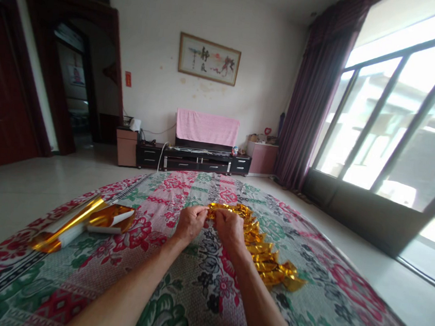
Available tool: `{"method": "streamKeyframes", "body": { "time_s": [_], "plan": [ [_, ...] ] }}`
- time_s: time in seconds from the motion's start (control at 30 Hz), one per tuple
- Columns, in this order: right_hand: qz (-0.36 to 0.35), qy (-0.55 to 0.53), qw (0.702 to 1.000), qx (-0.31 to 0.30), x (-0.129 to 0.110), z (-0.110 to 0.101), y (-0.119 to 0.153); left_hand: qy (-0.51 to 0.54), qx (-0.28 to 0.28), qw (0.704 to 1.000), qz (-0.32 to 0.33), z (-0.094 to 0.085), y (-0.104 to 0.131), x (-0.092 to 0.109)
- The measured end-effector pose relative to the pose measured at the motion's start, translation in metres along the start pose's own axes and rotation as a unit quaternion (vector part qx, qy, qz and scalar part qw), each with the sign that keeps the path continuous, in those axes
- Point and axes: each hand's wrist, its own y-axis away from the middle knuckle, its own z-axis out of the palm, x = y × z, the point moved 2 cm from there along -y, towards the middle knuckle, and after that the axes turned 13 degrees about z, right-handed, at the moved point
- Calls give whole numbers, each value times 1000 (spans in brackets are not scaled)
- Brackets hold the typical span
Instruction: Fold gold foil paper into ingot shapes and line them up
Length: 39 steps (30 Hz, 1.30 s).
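My left hand and my right hand are close together over the middle of the patterned cloth. Both are closed in a pinch, thumbs on top. Shiny gold foil shows between and just behind them, and its near end seems to be held by both. Crumpled, folded foil pieces lie in a curving row from the hands down past my right forearm. My fingers hide the exact point of the grip. To the left lie a roll of gold foil and a loose curled foil sheet with white backing.
A flowered red, green and grey cloth covers the surface before me. Beyond it are a low black cabinet, a pink cloth draped over something, and side cupboards. Purple curtains and large windows are on the right, dark red doors on the left.
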Motion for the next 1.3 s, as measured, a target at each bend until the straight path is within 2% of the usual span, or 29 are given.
{"method": "streamKeyframes", "body": {
  "time_s": [0.17, 0.37, 0.67, 1.03, 1.3],
  "plan": [
    [1, 23, 1000, 12, -1, 0, 1, 5, -1, 1000, -9, 3, 1, -4],
    [-11, 19, 1000, -10, 0, 3, 0, -23, 16, 1000, -2, 2, 1, -4],
    [26, 20, 999, -1, -1, -3, 1, -32, -5, 999, 0, 5, 3, 0],
    [9, -7, 1000, -11, 1, 2, -2, -18, 20, 1000, 11, 1, 0, 0],
    [-12, 14, 1000, -8, 0, 1, 1, -15, 13, 1000, 2, 3, 1, -1]
  ]
}}
